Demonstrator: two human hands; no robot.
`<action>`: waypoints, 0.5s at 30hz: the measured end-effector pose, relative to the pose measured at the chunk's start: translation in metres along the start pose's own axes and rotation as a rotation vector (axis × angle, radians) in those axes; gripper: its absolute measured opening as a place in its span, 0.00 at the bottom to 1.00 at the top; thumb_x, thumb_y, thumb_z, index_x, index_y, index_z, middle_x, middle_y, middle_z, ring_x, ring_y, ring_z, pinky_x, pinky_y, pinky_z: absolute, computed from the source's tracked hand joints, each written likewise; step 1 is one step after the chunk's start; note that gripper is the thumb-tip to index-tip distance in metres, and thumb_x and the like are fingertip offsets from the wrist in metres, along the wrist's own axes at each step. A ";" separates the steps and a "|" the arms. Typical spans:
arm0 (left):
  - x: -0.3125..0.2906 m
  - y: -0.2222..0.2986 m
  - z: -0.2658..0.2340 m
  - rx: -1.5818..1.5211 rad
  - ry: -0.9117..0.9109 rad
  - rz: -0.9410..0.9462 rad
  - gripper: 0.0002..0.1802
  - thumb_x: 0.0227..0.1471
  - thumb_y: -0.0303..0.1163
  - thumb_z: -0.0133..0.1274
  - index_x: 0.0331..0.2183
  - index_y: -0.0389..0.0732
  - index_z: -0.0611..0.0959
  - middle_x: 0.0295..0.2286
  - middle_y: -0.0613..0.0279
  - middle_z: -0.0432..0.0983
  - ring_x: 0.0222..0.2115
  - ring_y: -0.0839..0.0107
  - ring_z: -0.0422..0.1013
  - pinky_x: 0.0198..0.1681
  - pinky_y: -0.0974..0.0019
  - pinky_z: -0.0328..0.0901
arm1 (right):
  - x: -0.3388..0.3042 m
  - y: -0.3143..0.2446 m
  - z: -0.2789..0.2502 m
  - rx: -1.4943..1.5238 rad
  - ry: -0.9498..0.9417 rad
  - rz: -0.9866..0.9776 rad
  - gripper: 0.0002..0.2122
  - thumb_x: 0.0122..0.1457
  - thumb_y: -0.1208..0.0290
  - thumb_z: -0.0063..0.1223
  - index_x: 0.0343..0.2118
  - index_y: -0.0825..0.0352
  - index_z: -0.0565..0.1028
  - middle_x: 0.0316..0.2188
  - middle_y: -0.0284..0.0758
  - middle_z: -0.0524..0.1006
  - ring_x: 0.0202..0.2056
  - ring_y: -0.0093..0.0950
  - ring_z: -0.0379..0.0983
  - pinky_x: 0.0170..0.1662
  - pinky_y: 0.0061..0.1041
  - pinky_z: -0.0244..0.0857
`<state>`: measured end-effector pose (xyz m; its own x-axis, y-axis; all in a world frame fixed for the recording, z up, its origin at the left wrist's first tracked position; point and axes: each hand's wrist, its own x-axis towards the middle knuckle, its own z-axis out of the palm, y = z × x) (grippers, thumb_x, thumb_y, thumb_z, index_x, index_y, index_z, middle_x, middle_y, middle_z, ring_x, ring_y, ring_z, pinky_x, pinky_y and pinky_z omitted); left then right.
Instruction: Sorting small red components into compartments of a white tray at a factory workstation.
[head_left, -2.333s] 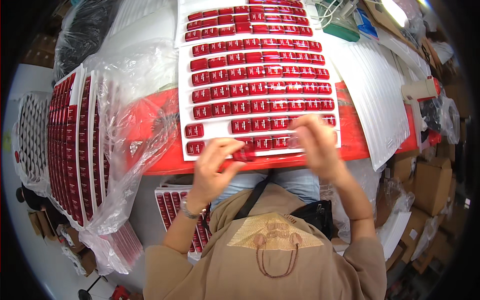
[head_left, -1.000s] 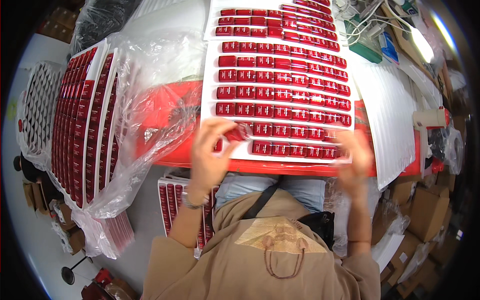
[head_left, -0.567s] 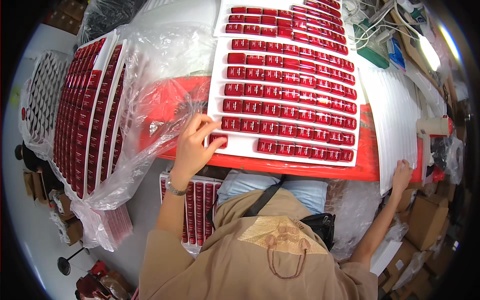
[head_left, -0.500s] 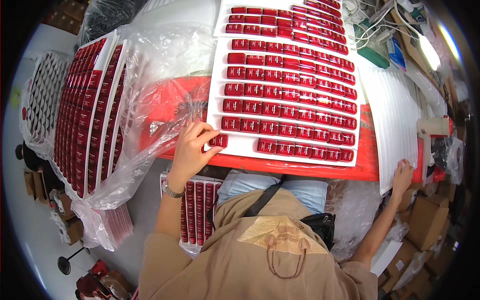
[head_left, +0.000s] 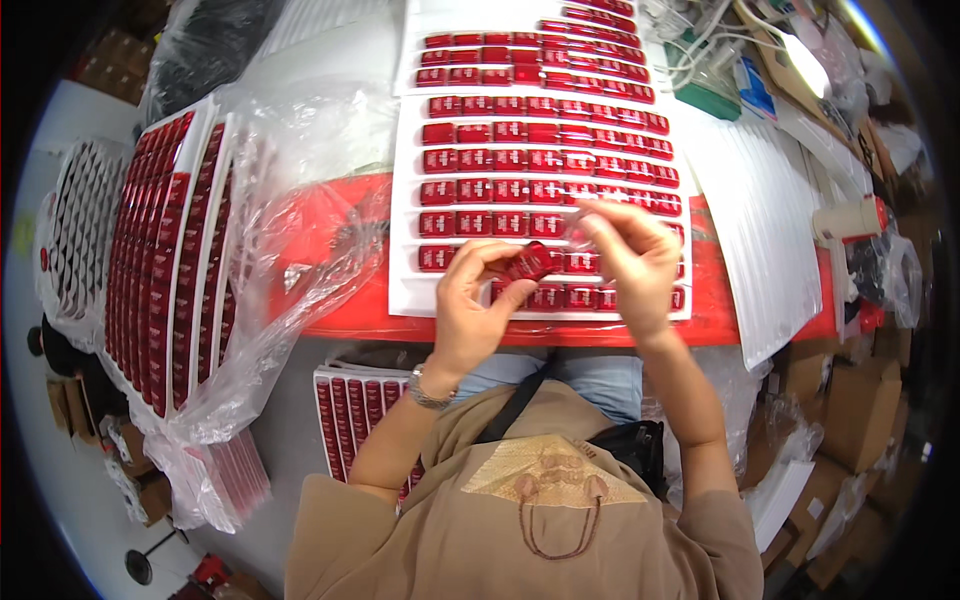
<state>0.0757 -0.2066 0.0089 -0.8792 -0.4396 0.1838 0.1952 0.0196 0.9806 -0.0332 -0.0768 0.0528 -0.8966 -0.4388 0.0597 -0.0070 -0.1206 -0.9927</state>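
My left hand [head_left: 470,300] is closed, pinching a small glossy red rectangular case [head_left: 531,262] with pale print between thumb and fingers. It holds the case tilted above the near rows of a white ridged tray [head_left: 412,290]. To its right, my right hand [head_left: 635,255] is raised over the same tray with thumb and fingertips pinched together. Something clear and pinkish shows at those fingertips, too blurred to name. Rows of similar red cases [head_left: 495,160] lie on the tray, and the two hands hide part of the nearest rows.
The tray lies on a red-covered table [head_left: 340,310]. Upright trays of red cases [head_left: 150,270] stand at left in clear plastic wrap [head_left: 300,260]. White ridged sheets [head_left: 765,240] lie at right, below cables [head_left: 690,45]. Cardboard boxes [head_left: 860,410] stand at the lower right.
My left hand has lifted a red case from the tray's near left corner and moved right. My right hand has come from the white sheets to the tray. The view has shifted slightly.
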 end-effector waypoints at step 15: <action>-0.040 0.013 -0.045 0.206 0.097 0.055 0.18 0.42 0.17 0.57 0.40 0.32 0.75 0.38 0.58 0.69 0.37 0.71 0.70 0.40 0.71 0.68 | -0.027 0.015 0.050 -0.301 -0.209 -0.214 0.06 0.55 0.81 0.50 0.34 0.74 0.77 0.27 0.37 0.78 0.22 0.15 0.69 0.24 0.13 0.60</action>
<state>0.1326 -0.2292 0.0108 -0.8218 -0.5169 0.2397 0.1400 0.2246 0.9643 0.0132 -0.1113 0.0411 -0.7519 -0.6072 0.2566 -0.3396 0.0233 -0.9403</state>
